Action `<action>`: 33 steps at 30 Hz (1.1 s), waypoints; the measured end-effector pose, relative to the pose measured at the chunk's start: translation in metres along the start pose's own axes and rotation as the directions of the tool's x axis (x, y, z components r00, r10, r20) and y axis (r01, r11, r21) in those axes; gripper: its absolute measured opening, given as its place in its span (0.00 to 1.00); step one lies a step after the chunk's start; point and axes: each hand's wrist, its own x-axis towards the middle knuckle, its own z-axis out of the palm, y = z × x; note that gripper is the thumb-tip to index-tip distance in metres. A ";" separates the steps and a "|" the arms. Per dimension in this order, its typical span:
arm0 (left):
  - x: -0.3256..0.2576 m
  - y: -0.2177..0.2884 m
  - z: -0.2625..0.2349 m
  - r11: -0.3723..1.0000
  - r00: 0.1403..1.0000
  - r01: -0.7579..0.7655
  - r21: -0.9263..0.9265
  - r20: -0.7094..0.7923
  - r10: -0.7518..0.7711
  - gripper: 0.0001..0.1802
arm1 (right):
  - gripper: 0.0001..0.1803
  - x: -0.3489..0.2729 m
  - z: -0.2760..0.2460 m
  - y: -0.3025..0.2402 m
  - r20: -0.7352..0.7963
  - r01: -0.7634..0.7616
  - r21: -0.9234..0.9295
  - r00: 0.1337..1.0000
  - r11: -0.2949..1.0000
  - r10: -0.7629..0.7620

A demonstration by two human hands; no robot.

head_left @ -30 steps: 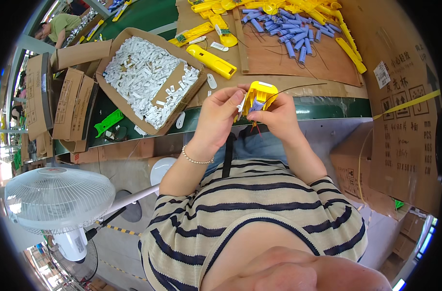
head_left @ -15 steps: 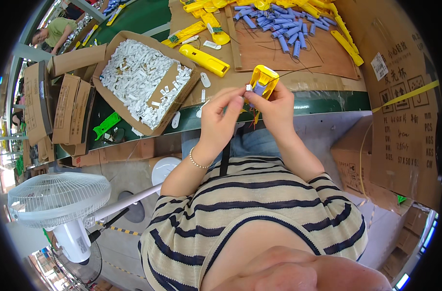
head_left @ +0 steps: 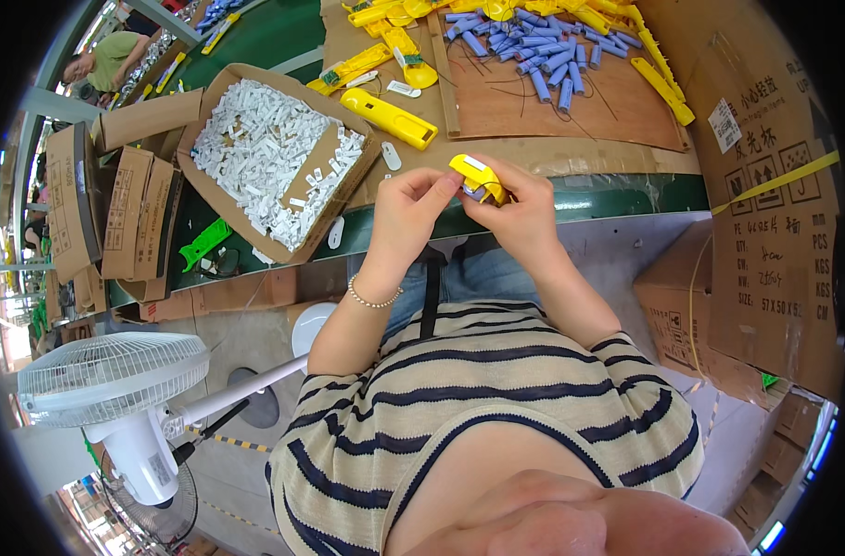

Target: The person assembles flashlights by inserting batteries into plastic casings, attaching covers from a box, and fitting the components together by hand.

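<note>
My right hand is closed around a small yellow plastic casing, held above the table's near edge. A white strip shows on the casing's upper face, and a bluish-purple cell shows partly at its underside. My left hand is pinched against the casing's left end, thumb and fingertips together. Whether a small part sits between those fingertips is hidden. Beyond my hands lies a longer yellow casing, with a white oval piece nearer to me.
To the left an open cardboard box holds many small white parts. Several purple cells with wires lie on a brown board at the back. A tall carton stands at right, a white fan at lower left. Far left, another person bends forward.
The yellow casing has been turned over and lowered slightly toward me; its white strip now faces up. The small white part formerly at my left fingertips is no longer distinct.
</note>
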 end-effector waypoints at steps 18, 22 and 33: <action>-0.005 0.001 0.006 0.884 0.904 -0.205 0.420 -0.266 0.336 0.09 | 0.24 0.000 0.006 0.003 0.114 -0.194 -0.006 0.975 0.981 0.194; -0.004 -0.004 0.011 0.831 0.852 -0.271 0.486 -0.280 0.442 0.07 | 0.22 -0.001 0.009 0.002 0.079 -0.253 -0.009 0.964 0.967 0.253; 0.003 0.001 0.007 0.730 0.846 -0.338 0.594 -0.149 0.513 0.07 | 0.21 -0.002 0.009 0.010 0.091 -0.225 0.033 0.971 0.974 0.222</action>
